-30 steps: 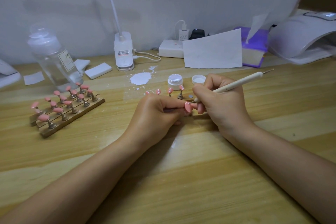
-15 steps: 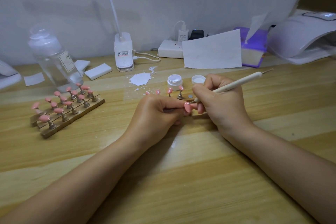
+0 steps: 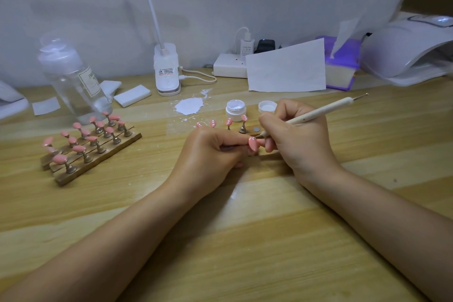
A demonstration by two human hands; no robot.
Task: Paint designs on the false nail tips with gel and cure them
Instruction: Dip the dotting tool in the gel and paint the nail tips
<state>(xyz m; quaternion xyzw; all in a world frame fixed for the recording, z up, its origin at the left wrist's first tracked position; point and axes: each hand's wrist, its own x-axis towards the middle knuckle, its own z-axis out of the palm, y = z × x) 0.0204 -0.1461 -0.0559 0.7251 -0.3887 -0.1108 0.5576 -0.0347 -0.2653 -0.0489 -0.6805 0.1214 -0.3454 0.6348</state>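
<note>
table [image 3: 269,240]: wood, everything carried on it
lamp [image 3: 407,49]: white, far right corner
rack [image 3: 98,154]: left side, pink tips mounted on stands
left hand [image 3: 208,154]: centre, fingers curled, tip [image 3: 253,143] pinched
right hand [image 3: 299,135]: fingers clamped on pen [image 3: 318,113], point touching tip
jar [image 3: 235,110]: open, behind hands, toward far edge; lid [image 3: 267,106] just beside

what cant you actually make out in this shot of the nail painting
- Head view: how the left hand holds the pink nail tip; its stand is hidden by curled fingers.
- What the dotting tool is drawing on it: too small.
- Clear bottle label: blurred.
- Curing lamp: cut off by the right edge.
</note>
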